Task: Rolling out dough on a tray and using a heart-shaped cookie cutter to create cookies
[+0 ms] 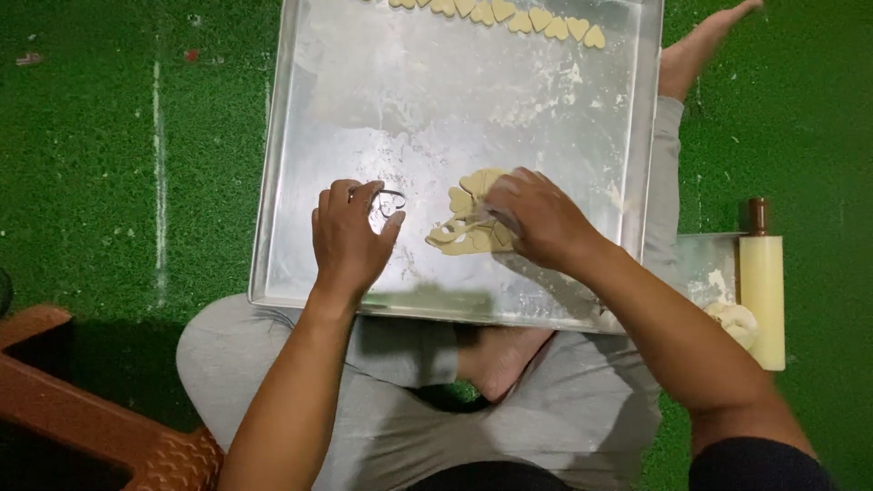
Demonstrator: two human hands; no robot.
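A large metal baking tray (436, 91) dusted with flour rests on my lap. My left hand (350, 236) holds a small heart-shaped metal cutter (391, 202) against the tray. My right hand (536, 218) presses on a flat piece of pale dough (464, 223) that has heart shapes cut into it. A row of several cut dough hearts (518, 18) lies along the tray's far edge.
A cream rolling pin with a brown handle (762, 291) lies at the right on a second metal sheet (705, 264), beside a lump of dough (735, 323). Green artificial turf (109, 136) covers the floor. A brown wooden object (82, 409) sits at the lower left.
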